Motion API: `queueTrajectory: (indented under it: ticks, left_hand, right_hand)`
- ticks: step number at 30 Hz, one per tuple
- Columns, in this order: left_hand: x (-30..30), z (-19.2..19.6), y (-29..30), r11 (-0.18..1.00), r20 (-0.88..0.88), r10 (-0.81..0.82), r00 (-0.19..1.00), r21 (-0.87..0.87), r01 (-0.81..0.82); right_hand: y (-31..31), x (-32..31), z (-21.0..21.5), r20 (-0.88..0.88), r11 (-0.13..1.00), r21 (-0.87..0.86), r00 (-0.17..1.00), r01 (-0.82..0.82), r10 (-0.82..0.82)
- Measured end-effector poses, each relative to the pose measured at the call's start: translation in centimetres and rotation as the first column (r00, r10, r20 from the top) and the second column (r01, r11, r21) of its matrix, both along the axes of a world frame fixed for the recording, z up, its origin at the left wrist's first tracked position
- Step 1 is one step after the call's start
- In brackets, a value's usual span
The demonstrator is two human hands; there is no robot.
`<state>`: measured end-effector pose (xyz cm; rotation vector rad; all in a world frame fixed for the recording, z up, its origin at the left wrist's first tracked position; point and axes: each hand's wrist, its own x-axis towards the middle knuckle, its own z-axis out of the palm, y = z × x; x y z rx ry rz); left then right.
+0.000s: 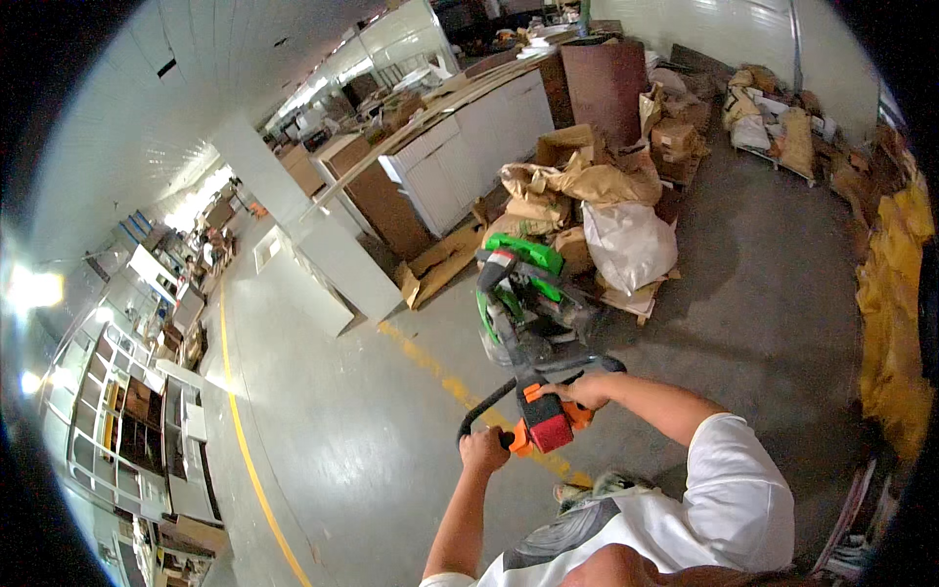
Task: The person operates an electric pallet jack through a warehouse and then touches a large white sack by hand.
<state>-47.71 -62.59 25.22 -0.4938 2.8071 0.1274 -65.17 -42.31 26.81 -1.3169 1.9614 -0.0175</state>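
Both my hands are on the control handle point(536, 382) of a green and black electric pallet truck point(523, 256). My left hand point(484, 450) is wrapped round the left grip, beside an orange control. My right hand point(587, 389) grips the right side, with its fingers reaching over the handle's middle near another orange part. A red block point(551, 433) forms the end of the handle nearest my body. The truck's body stands ahead of me, close to a pallet point(641, 301) piled with brown sacks and a bulging white sack point(631, 245). Its forks cannot be made out.
White cabinets point(474, 137) and upright panels point(357, 269) stand ahead on the left. Farther right lies another loaded pallet point(782, 161). Yellow sheeting point(895, 313) hangs along the right side. Yellow lines point(240, 430) mark the grey floor, and shelving point(122, 406) stands far left.
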Motion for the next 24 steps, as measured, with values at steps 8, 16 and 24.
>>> queueTrajectory:
  ticks: [8,16,24]
  left_hand:
    - [11.6,0.7,9.0,0.998,-0.020,0.030,0.999,-0.056,-0.031]
    - [24.3,0.1,16.8,0.999,-0.081,-0.011,0.997,-0.043,0.008]
    - [37.3,2.7,22.2,0.998,-0.159,-0.043,0.986,-0.053,0.035]
  right_hand:
    - [9.2,11.1,1.2,-0.010,0.999,-0.048,1.000,0.014,-0.014]
    - [17.6,22.8,1.3,0.009,0.996,-0.089,1.000,0.003,-0.002]
    - [24.0,36.4,1.8,0.028,0.983,-0.151,0.995,0.102,-0.099]
